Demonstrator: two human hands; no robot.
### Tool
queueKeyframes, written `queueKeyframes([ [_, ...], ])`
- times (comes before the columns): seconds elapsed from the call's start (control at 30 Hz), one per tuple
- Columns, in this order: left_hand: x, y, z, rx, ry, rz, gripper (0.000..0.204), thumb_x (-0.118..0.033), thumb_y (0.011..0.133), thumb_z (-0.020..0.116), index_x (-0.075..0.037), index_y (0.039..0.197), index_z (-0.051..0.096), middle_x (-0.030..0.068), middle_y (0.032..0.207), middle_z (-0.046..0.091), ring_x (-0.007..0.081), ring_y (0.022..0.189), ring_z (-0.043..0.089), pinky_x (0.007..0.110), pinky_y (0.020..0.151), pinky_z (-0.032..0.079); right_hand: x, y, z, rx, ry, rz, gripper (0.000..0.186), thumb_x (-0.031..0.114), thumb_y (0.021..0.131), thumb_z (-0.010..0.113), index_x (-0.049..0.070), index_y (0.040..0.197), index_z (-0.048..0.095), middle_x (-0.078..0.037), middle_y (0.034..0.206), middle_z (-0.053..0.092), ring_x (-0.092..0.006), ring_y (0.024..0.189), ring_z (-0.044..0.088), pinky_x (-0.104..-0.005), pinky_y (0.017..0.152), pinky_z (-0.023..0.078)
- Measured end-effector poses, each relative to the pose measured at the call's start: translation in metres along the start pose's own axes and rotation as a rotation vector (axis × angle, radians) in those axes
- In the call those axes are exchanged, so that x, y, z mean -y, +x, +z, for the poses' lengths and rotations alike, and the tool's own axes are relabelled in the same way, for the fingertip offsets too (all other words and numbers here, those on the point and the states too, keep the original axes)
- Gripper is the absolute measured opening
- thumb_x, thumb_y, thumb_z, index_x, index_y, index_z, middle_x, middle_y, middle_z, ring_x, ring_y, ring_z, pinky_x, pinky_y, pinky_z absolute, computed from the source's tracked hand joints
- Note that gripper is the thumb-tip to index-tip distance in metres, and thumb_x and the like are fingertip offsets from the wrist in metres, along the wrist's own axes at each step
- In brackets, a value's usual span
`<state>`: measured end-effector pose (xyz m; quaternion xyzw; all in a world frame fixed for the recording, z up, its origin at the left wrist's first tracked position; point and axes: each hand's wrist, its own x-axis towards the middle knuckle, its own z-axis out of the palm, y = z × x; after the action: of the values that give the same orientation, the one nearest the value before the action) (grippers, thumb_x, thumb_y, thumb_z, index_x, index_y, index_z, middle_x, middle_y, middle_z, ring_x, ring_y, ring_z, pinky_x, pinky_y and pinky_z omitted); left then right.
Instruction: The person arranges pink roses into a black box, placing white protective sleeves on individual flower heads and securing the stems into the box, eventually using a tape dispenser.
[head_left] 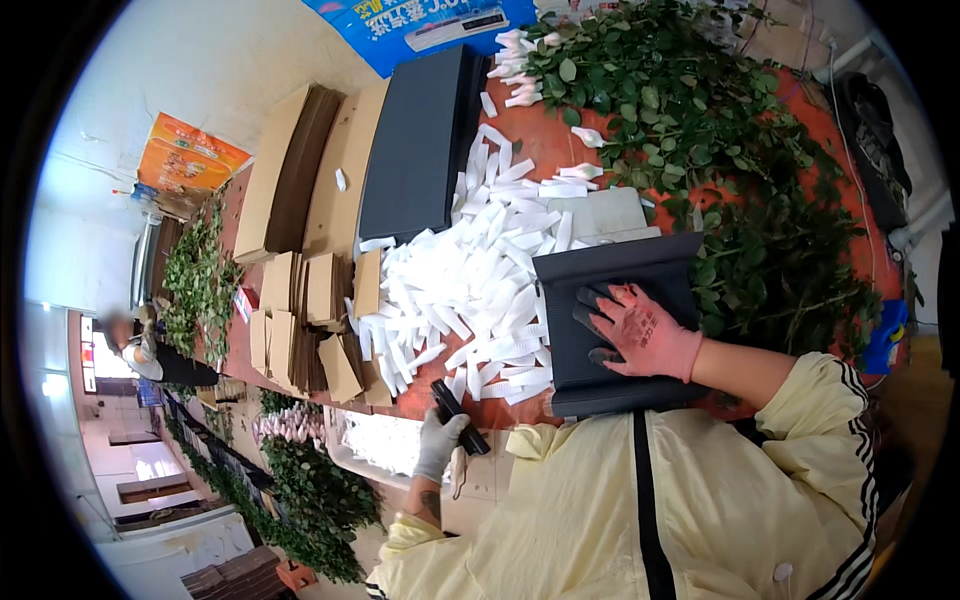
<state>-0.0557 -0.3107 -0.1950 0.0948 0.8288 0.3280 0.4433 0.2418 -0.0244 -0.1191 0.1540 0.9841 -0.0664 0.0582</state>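
Observation:
My right hand (645, 338), in a pink glove with dark fingertips, lies spread on a black folded board (600, 390) at the table's near edge. My left hand (437, 448), in a pale glove, grips a black elongated tool, apparently a stapler (472, 438), just off that edge. A big pile of white mesh sleeves (470, 275) lies left of the board. Leafy rose stems (760, 280) lie to its right, and pale pink buds (585, 136) show farther back.
Black boards (415, 140), tall cardboard sheets (280, 170) and small cardboard stacks (320, 290) occupy the red table (540, 120)'s middle and left. A white-lined bin (385, 440) sits below its near edge. A co-worker (145, 355) stands at the far left, beside more greenery (195, 290).

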Motion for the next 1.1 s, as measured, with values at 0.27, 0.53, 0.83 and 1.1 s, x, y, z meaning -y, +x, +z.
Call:
queueKeyframes([
  [0.27, -0.021, -0.001, 0.028, -0.322, 0.622, 0.484, 0.053, -0.022, 0.083, 0.068, -0.006, 0.131, 0.051, 0.0180, 0.123, 0.056, 0.0352, 0.100, 0.061, 0.044, 0.084, 0.051, 0.004, -0.001, 0.001, 0.080, -0.053, 0.017, 0.069, 0.053, 0.086, 0.055, 0.005, 0.134, 0.051, -0.019, 0.141, 0.045, -0.0394, 0.134, 0.037, -0.0511, 0.113, 0.025],
  [0.53, -0.068, 0.010, 0.052, 0.019, 1.389, 1.228, 0.068, -0.022, 0.068, 0.074, -0.017, 0.133, 0.054, 0.0112, 0.131, 0.053, 0.0301, 0.128, 0.045, 0.047, 0.111, 0.031, 0.006, 0.001, 0.000, 0.155, -0.104, 0.035, 0.070, 0.055, 0.090, 0.047, 0.007, 0.140, 0.047, -0.019, 0.148, 0.040, -0.0406, 0.136, 0.034, -0.0525, 0.112, 0.027],
  [0.83, -0.113, 0.017, 0.046, -0.210, 0.384, 1.084, 0.071, -0.003, 0.054, 0.085, -0.005, 0.118, 0.053, 0.0098, 0.099, 0.059, 0.0253, 0.092, 0.060, 0.043, 0.080, 0.049, 0.006, 0.004, -0.004, 0.084, -0.068, 0.004, 0.069, 0.054, 0.087, 0.053, 0.006, 0.136, 0.051, -0.019, 0.143, 0.042, -0.0402, 0.132, 0.037, -0.0539, 0.109, 0.029],
  [1.1, -0.149, 0.033, 0.095, 0.387, -1.328, 0.685, 0.052, -0.008, 0.088, 0.062, -0.016, 0.137, 0.048, 0.0093, 0.131, 0.058, 0.0333, 0.129, 0.051, 0.056, 0.108, 0.040, 0.007, 0.008, 0.002, 0.116, -0.090, 0.044, 0.074, 0.054, 0.088, 0.048, 0.008, 0.145, 0.039, -0.017, 0.144, 0.041, -0.0393, 0.132, 0.034, -0.0532, 0.109, 0.025],
])
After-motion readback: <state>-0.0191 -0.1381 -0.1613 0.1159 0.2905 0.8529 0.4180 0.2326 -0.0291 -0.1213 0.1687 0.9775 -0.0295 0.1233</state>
